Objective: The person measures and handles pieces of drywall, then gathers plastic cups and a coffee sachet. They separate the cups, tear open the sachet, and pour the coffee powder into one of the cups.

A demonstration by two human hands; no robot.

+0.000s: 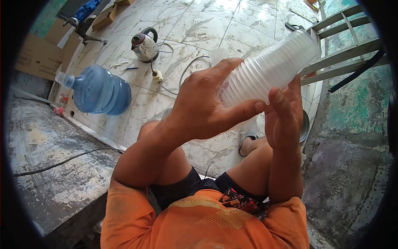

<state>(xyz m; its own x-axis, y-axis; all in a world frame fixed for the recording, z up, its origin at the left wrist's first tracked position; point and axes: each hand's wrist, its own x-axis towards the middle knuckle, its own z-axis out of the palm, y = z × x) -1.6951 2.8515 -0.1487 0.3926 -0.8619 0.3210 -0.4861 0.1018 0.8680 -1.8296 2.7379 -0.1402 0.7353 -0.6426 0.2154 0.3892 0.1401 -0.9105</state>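
Note:
A long stack of nested clear plastic cups (269,68), in a thin plastic sleeve, is held up in front of me, tilted toward the upper right. My left hand (211,99) wraps round the lower left end of the stack, its thumb stretched along the near side. At the underside on the right, my right hand (285,112) supports the stack, with its thumb raised and its other fingers partly hidden behind the cups. Dark red packets (238,201) lie in my lap, against the orange shirt.
A blue water jug (101,90) lies on the tiled floor at the left. Beyond it stands a steel kettle (145,46) with a cable and a white socket (157,76). A ladder (344,45) leans at the upper right. Cardboard (39,56) is at the upper left.

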